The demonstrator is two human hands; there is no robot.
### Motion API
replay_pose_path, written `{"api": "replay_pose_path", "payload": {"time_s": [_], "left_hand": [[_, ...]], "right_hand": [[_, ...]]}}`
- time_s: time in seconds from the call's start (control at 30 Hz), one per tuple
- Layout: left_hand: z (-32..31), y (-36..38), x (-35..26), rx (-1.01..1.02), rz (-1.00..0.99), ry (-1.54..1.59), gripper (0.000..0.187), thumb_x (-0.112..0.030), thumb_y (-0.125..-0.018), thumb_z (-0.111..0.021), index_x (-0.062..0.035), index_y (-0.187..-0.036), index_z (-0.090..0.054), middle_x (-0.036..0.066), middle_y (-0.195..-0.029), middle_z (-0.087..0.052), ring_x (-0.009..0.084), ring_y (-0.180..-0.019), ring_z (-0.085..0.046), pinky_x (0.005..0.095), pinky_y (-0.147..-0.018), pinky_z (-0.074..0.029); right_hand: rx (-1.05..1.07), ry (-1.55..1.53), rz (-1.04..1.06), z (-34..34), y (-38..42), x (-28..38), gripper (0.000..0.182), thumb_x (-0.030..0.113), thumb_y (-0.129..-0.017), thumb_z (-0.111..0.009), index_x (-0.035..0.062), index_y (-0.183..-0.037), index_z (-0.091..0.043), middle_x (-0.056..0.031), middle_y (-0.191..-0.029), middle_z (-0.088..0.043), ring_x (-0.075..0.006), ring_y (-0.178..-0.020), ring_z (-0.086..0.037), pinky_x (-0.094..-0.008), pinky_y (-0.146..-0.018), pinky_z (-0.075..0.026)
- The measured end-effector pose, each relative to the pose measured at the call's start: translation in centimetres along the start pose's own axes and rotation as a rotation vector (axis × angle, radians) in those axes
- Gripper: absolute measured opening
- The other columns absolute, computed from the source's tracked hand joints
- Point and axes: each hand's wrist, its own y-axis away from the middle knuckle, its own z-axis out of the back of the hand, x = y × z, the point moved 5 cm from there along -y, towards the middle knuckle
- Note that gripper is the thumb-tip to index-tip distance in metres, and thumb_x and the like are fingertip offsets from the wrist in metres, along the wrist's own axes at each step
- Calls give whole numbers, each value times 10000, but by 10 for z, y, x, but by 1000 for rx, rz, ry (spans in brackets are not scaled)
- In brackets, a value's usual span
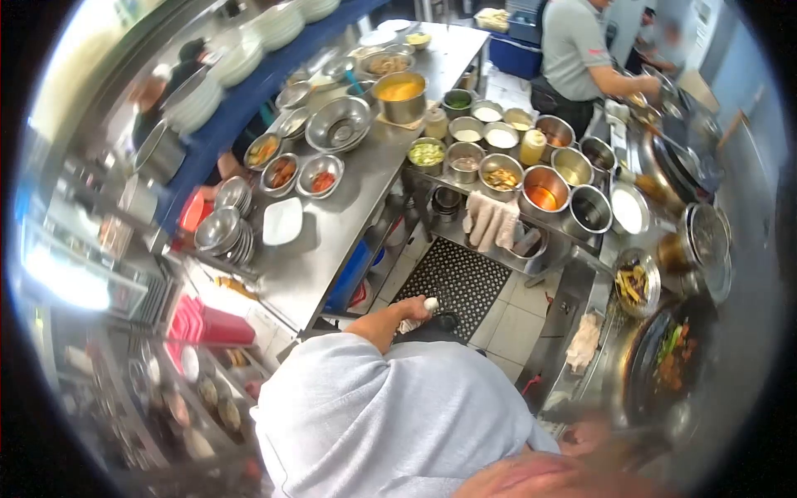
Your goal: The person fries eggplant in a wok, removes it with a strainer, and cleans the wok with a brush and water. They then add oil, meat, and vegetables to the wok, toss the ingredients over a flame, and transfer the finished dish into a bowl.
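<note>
In front of my body, my left hand (410, 310) is closed around a bunched white cloth (431, 304), which pokes out on both sides of the fist. My right hand (588, 436) is low on the right, smeared by motion, beside the near edge of a wok (618, 373); its fingers cannot be made out. Inside the wok lies food (674, 357) in red-brown and green pieces. Just beyond the wok stands a metal bowl of yellow strips (633, 285). A folded pale cloth (585, 342) rests on the stove edge between my hands.
Ahead, several metal pots of sauces and ingredients surround an orange sauce pot (545, 189). A steel counter (332, 241) on the left carries bowls and a white square plate (283, 221). A perforated black mat (455, 282) covers floor tiles. A co-worker (573, 50) stands at the far stove.
</note>
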Motion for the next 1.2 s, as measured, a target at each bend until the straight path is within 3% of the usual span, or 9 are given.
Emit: {"api": "replay_pose_path", "payload": {"time_s": [0.2, 0.23, 0.33, 0.37, 0.63, 0.73, 0.77, 1.07, 1.2], "left_hand": [[-35, -25, 100, -97, -75, 176, 754, -341, -662, -695, -7, -1281, -424, 230, -1176, -561, 329, -1079, -560, 393, -893, -460], [-43, -14, 113, -39, -38, 398, 811, -397, -679, -711, -22, -1316, -377, 223, -1220, -525, 360, -1083, -548, 486, -844, -488], [-29, 92, 96, -93, 207, 655, 870, -447, -696, -710, -22, -1345, -318, 204, -1252, -487, 393, -1070, -544, 572, -758, -507], [-77, 16, 160, -17, 140, 722, 876, -450, -713, -706, -38, -1361, -285, 190, -1264, -464, 400, -1051, -549, 600, -721, -512], [-86, 120, 144, -341, 248, 1047, 617, -355, -710, -703, 0, -1181, -523, 176, -1064, -590, 313, -863, -619, 469, -616, -536], [-99, 125, 149, -456, 374, 1012, 707, -358, -708, -692, 54, -1230, -451, 204, -1114, -572, 317, -916, -615, 463, -639, -547], [-106, 124, 154, -453, 383, 1010, 707, -358, -708, -692, 54, -1230, -451, 204, -1114, -572, 317, -916, -615, 463, -639, -547], [-101, 116, 154, -352, 369, 814, 751, -361, -705, -689, 75, -1251, -412, 235, -1140, -571, 340, -984, -605, 445, -689, -551], [-107, 80, 174, -372, 327, 580, 731, -393, -695, -688, 74, -1211, -463, 241, -1126, -589, 338, -1043, -582, 388, -851, -488]], "right_hand": [[-155, -1028, 842, 67, -76, 71, 190, 160, -805, -565, 99, -978, -516, -23, -789, -586, -121, -701, -553, -313, -691, -407], [-163, -1213, 953, 88, -100, 56, 152, 139, -798, -564, 117, -940, -518, -10, -763, -576, -106, -680, -543, -301, -684, -393], [-188, -1790, 1245, 138, -175, 106, 117, 76, -775, -562, 173, -828, -522, 31, -686, -547, -63, -616, -513, -266, -662, -352], [-192, -1988, 1329, 144, -183, 118, 143, 55, -768, -561, 191, -791, -524, 44, -660, -538, -48, -595, -503, -255, -655, -339], [-20, -1777, 1263, 131, -224, 190, 146, 82, -832, -539, 164, -720, -495, 6, -652, -493, -118, -615, -483, -297, -711, -355], [-63, -1698, 1146, 124, -231, 195, 217, 80, -880, -486, 143, -677, -444, -10, -640, -425, -141, -641, -427, -340, -723, -318], [-49, -1590, 1237, 124, -228, 204, 215, 93, -888, -464, 138, -686, -404, 2, -628, -332, -132, -635, -351, -380, -785, -288], [-190, -1606, 1204, 115, -221, 177, 138, 70, -839, -517, 169, -783, -439, 17, -637, -363, -124, -627, -408, -411, -853, -338], [-314, -1637, 1141, 117, -217, 168, 140, 78, -834, -540, 178, -787, -454, 22, -619, -355, -117, -626, -413, -390, -840, -354]]}}
